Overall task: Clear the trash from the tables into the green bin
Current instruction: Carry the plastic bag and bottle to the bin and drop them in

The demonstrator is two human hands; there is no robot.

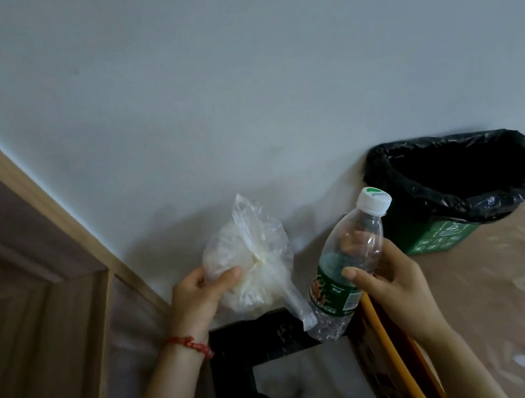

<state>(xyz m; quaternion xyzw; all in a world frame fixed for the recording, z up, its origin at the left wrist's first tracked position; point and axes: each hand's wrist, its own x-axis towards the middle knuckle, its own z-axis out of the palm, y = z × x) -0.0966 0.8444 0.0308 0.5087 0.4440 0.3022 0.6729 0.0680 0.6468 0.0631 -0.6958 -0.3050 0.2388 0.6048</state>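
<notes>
My left hand [197, 295], low and left of centre, is closed on a knotted plastic bag [250, 260], soft and very light, so I pinch it by the bunched film. My right hand [388, 276] is wrapped around the middle of a nearly empty bottle [345, 268], light and easy to crush. The green bin [433, 234], with its black liner [458, 173], stands at right of centre, near the bottle cap.

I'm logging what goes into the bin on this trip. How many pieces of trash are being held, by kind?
Plastic bottle: 1, in the right hand
Plastic bag: 1, in the left hand
Total: 2
Neither is in the green bin yet.
</notes>
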